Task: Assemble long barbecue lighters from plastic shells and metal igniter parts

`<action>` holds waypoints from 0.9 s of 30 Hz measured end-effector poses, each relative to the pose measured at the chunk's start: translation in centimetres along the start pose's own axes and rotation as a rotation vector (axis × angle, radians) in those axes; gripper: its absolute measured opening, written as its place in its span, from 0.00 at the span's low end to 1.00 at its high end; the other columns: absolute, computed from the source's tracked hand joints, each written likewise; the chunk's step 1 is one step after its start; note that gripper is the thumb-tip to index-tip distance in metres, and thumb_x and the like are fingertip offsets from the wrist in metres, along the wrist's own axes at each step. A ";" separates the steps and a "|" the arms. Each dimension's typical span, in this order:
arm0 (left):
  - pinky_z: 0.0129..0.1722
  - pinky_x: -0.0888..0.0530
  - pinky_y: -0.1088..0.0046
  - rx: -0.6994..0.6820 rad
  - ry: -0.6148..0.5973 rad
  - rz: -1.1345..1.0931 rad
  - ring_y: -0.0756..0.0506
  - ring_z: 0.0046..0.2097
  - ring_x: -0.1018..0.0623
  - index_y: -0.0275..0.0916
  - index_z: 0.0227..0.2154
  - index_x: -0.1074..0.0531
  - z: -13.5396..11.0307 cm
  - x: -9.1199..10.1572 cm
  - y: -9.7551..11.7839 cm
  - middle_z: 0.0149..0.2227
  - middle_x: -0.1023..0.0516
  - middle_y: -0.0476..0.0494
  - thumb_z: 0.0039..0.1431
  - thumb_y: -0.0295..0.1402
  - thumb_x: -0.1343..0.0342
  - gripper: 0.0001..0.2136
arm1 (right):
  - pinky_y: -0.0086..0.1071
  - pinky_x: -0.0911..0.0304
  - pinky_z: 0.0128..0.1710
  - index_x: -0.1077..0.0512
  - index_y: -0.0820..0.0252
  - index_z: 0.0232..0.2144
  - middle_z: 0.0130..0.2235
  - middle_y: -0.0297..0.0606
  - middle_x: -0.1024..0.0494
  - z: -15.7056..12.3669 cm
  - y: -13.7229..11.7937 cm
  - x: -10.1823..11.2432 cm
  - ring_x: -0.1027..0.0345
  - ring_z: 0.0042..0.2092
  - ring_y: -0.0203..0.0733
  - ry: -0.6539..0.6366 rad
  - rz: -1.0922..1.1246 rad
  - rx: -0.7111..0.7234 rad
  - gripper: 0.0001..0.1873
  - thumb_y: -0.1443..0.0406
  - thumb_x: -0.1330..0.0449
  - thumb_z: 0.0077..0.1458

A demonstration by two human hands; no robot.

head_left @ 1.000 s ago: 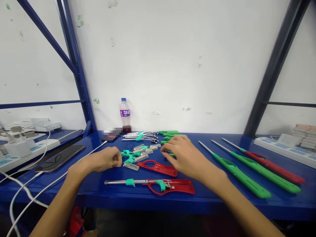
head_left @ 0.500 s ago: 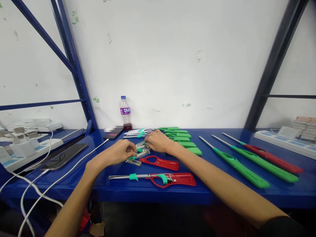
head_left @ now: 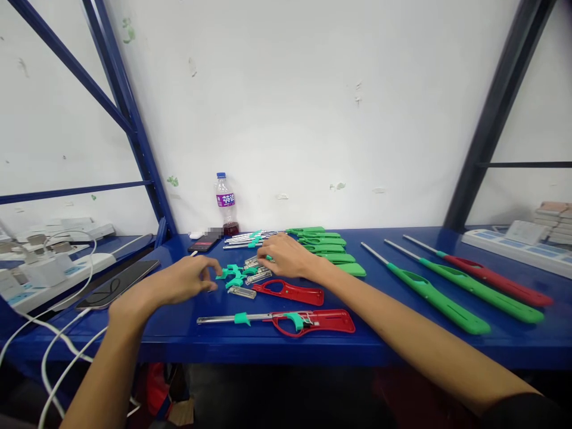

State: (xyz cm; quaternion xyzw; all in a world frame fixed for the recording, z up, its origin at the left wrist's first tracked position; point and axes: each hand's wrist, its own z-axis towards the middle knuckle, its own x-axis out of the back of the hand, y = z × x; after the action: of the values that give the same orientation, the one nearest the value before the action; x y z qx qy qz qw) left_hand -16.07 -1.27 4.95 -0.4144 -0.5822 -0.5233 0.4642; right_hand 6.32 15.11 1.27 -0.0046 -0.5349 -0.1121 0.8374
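Observation:
My left hand [head_left: 190, 280] is just left of a small heap of turquoise plastic triggers [head_left: 233, 274], its fingers bent and apart, with nothing clearly in them. My right hand [head_left: 286, 256] reaches over several clear lighter fuel tanks [head_left: 258, 276], fingertips pinched at a small turquoise plastic piece [head_left: 269, 258]. One clear tank [head_left: 242, 292] lies nearer the front. Below the hands is an empty red lighter shell half [head_left: 290, 294]. In front of that, a red shell half [head_left: 335, 322] holds a metal tube [head_left: 218, 320], a turquoise trigger and thin wires.
Several green shell halves [head_left: 351, 270] and metal tubes [head_left: 243, 241] lie behind. To the right are two green lighters [head_left: 442, 300] and a red one [head_left: 496, 279]. A bottle [head_left: 227, 205], phones [head_left: 117, 284], white cables and power strips [head_left: 518, 250] stand around the blue table.
My left hand has moved left, off the tanks, and its fingers have opened; a heap of turquoise triggers now shows where it was. My right hand has shifted slightly left.

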 end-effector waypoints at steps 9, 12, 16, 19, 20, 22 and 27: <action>0.32 0.28 0.70 0.078 -0.092 0.017 0.40 0.34 0.18 0.42 0.38 0.23 0.2 0.1 -1.5 0.30 0.18 0.47 0.47 0.42 0.41 0.16 | 0.35 0.41 0.42 0.17 0.58 0.43 0.42 0.42 0.19 0.1 -0.4 -0.6 0.28 0.43 0.44 -0.062 0.136 0.144 0.10 0.58 0.34 0.66; 0.33 0.28 0.71 0.036 -0.060 0.005 0.41 0.35 0.19 0.42 0.39 0.24 0.8 -0.1 -1.0 0.31 0.18 0.47 0.50 0.41 0.43 0.15 | 0.35 0.40 0.41 0.17 0.59 0.43 0.43 0.43 0.20 0.1 -0.5 -0.9 0.28 0.43 0.45 -0.069 0.146 0.135 0.11 0.59 0.33 0.65; 0.32 0.29 0.71 0.009 -0.032 0.005 0.41 0.35 0.19 0.42 0.37 0.23 1.1 -0.4 -0.8 0.30 0.18 0.47 0.50 0.39 0.44 0.12 | 0.33 0.40 0.42 0.19 0.60 0.42 0.45 0.42 0.21 0.2 -0.5 -0.8 0.28 0.45 0.43 -0.063 0.156 0.112 0.10 0.60 0.34 0.66; 0.30 0.30 0.71 -0.004 -0.017 0.012 0.41 0.32 0.19 0.41 0.35 0.22 1.2 -0.4 -0.9 0.28 0.18 0.47 0.50 0.38 0.43 0.11 | 0.32 0.40 0.45 0.23 0.61 0.45 0.47 0.43 0.20 0.3 -0.2 -0.3 0.28 0.47 0.42 -0.025 0.149 0.075 0.08 0.62 0.39 0.71; 0.30 0.29 0.71 -0.018 -0.004 0.013 0.41 0.32 0.19 0.41 0.35 0.22 1.2 -0.4 -0.8 0.28 0.18 0.47 0.51 0.38 0.43 0.11 | 0.33 0.41 0.45 0.24 0.61 0.45 0.46 0.43 0.19 0.3 0.0 -0.2 0.27 0.47 0.43 -0.011 0.141 0.055 0.08 0.63 0.41 0.72; 0.32 0.28 0.70 -0.059 0.038 0.012 0.41 0.33 0.19 0.41 0.37 0.21 1.4 -0.4 -0.5 0.30 0.18 0.46 0.55 0.39 0.45 0.12 | 0.34 0.41 0.43 0.26 0.62 0.47 0.44 0.43 0.18 0.2 0.6 -0.2 0.27 0.45 0.44 0.011 0.114 0.007 0.08 0.65 0.44 0.74; 0.40 0.27 0.67 -0.180 0.158 0.011 0.40 0.40 0.18 0.41 0.41 0.19 2.7 -1.3 1.0 0.40 0.15 0.42 0.62 0.40 0.49 0.14 | 0.37 0.41 0.46 0.32 0.62 0.54 0.48 0.49 0.20 -0.3 1.9 -1.2 0.28 0.47 0.48 0.030 0.022 -0.084 0.11 0.71 0.47 0.72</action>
State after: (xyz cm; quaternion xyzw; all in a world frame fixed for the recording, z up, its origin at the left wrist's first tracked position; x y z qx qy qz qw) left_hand -15.12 1.49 3.83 -0.4149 -0.4921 -0.6019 0.4726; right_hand 6.44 17.10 0.27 -0.0439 -0.5171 -0.1251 0.8456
